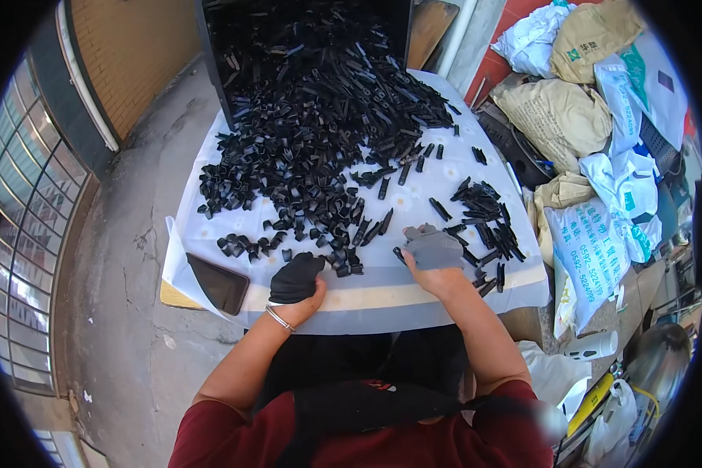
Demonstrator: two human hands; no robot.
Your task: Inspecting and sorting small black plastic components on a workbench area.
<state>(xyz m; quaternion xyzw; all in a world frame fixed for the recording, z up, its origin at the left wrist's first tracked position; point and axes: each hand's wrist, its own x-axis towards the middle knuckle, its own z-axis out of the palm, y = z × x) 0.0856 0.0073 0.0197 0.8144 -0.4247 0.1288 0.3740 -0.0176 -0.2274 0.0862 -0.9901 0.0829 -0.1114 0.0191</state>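
Note:
My left hand [296, 285], in a black fingerless glove, is closed at the table's near edge beside a few small curved black plastic pieces [343, 261]. Whatever its fingers hold, if anything, is hidden. My right hand [434, 251], in a grey glove, pinches a slim black plastic piece [398, 254] between thumb and fingers, its end poking out to the left. Just beyond that hand lies a loose pile of long slim black pieces [491, 222]. A large heap of curved black pieces [288, 160] spreads across the middle and left of the table.
A black bin [214, 70] lies on its side at the back, spilling pieces onto the white tablecloth [390, 300]. A dark phone [220, 282] rests at the near left corner. Stuffed sacks [554, 117] crowd the right side. A barred window or gate [35, 203] stands at left.

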